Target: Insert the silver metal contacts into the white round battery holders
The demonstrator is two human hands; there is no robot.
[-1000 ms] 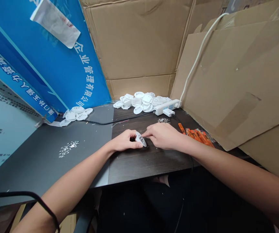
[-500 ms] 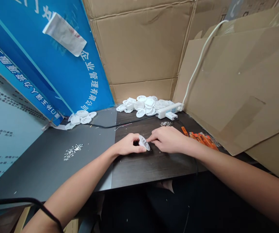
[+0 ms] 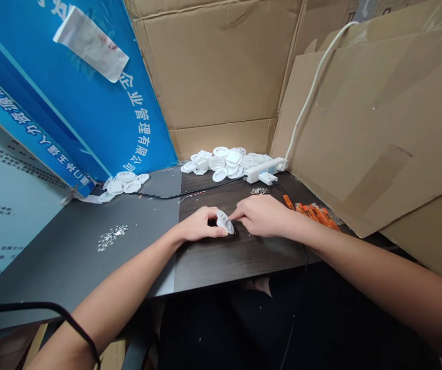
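Note:
Between the thumb and fingers of my left hand (image 3: 201,224) is a round white disc (image 3: 225,222), tilted, with small marks on its face. My right hand (image 3: 259,215) is beside it with the index finger reaching to the disc's right edge. The other fingers of that hand are curled, and whether they hold anything small is hidden. Behind my right hand lies a pile of small metal pieces (image 3: 260,190). A second group of small shiny pieces (image 3: 112,237) is on the grey part of the table at the left.
White discs (image 3: 233,158) are heaped at the back, with a smaller heap (image 3: 125,182) at the back left. A white power strip (image 3: 266,170) with a plugged adapter (image 3: 268,178) stands near orange-handled items (image 3: 315,213). Cardboard (image 3: 378,128) borders the right side.
The view has shifted slightly, so the whole scene sits a little further left and up. Both hands keep nearly the same pose around the disc.

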